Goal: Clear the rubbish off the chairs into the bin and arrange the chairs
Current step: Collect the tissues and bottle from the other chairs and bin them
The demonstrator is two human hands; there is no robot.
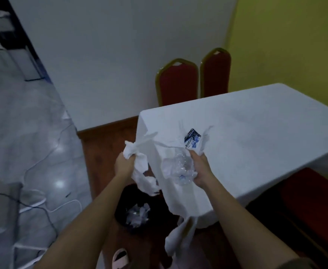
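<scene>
My left hand grips a bunch of crumpled white tissue paper that hangs down above the black bin. My right hand holds a crushed clear plastic bottle, a small blue-and-white packet and more white tissue. Both hands are in front of the near corner of the white-clothed table. The bin stands on the floor below my hands and has white crumpled paper inside. Two red chairs with gold frames stand at the far side of the table against the wall.
Another red chair seat sits at the right, partly under the table. Cables trail over the shiny pale floor on the left, near a grey box. A strip of brown wooden floor runs by the table. My slipper shows at the bottom.
</scene>
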